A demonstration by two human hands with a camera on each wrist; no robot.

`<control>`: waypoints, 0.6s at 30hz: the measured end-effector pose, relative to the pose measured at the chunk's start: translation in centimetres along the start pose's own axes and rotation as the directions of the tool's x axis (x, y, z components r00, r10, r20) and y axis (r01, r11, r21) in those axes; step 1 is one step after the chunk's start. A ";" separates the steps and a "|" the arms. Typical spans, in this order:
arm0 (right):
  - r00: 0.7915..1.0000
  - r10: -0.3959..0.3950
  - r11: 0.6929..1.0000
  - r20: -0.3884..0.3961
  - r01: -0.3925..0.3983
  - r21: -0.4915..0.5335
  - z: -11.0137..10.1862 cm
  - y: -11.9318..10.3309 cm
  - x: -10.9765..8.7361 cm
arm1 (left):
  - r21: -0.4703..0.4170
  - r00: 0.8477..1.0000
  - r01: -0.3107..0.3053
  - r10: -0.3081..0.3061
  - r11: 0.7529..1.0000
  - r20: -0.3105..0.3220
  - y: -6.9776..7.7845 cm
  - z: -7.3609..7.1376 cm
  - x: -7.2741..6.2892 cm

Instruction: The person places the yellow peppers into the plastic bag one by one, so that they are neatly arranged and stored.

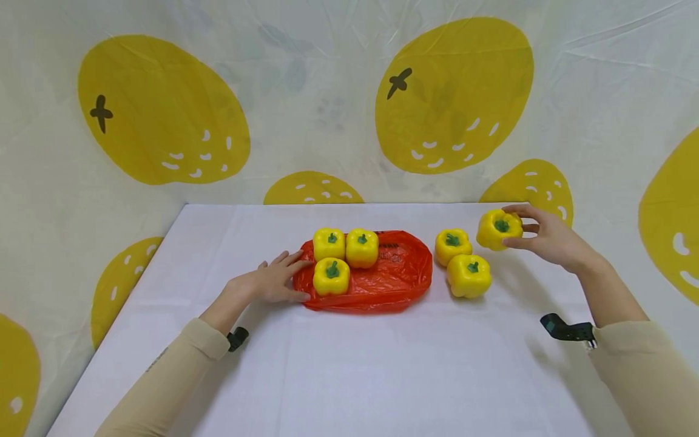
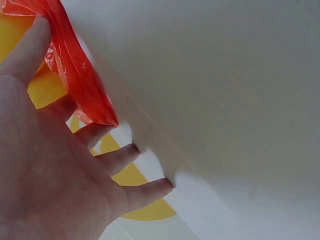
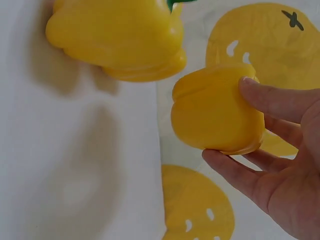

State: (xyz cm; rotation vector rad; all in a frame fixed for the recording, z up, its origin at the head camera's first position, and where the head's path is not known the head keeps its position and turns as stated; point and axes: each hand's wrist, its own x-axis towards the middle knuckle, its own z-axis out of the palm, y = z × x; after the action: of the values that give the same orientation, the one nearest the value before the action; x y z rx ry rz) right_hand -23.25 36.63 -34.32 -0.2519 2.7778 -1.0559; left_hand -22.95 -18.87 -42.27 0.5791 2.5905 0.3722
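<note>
My right hand [image 1: 551,240] holds a yellow bell pepper [image 1: 498,230] above the table at the right, thumb and fingers about its side. In the right wrist view the held pepper [image 3: 217,110] hangs clear of the tabletop. Two more yellow peppers [image 1: 469,276] stand just left of it. My left hand [image 1: 273,279] touches the left edge of a red plastic bag [image 1: 390,279] with spread, mostly straight fingers. Three yellow peppers [image 1: 331,277] with green stems sit at the bag's left side. In the left wrist view, the thumb and some fingers meet the red plastic [image 2: 82,75].
A white cloth covers the table [image 1: 349,370]. Behind it hangs a pale curtain [image 1: 317,91] printed with large yellow fruit. Dark camera mounts [image 1: 568,329] are strapped at both wrists, below the beige sleeves [image 1: 639,364].
</note>
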 end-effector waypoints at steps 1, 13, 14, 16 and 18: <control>1.000 -0.007 1.000 -0.002 0.007 -0.005 0.0 -0.3 0.0 | -0.002 1.000 0.000 0.000 1.000 -0.001 0.0 0.0 0.1; 0.999 -0.018 0.999 -0.034 0.018 -0.027 0.8 -4.5 -0.4 | -0.005 1.000 -0.001 0.001 1.000 0.003 0.0 0.0 -0.1; 0.999 -0.017 0.999 -0.036 0.016 -0.029 0.9 -4.8 -0.4 | -0.003 1.000 -0.003 0.003 1.000 0.003 0.0 0.0 -0.1; 0.999 -0.021 0.999 -0.042 0.019 -0.036 1.1 -5.4 -0.5 | -0.001 1.000 -0.005 0.005 1.000 0.003 0.0 0.0 -0.2; 0.998 -0.031 0.999 -0.047 0.029 -0.046 1.3 -6.1 -0.6 | 0.001 1.000 -0.007 0.007 1.000 0.004 0.0 0.0 -0.2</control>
State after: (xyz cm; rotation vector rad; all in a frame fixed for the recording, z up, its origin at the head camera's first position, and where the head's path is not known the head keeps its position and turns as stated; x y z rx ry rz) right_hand -21.80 31.46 -31.14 -0.2779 2.8516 -1.0198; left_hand -22.85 -18.95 -42.17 0.5888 2.5860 0.3715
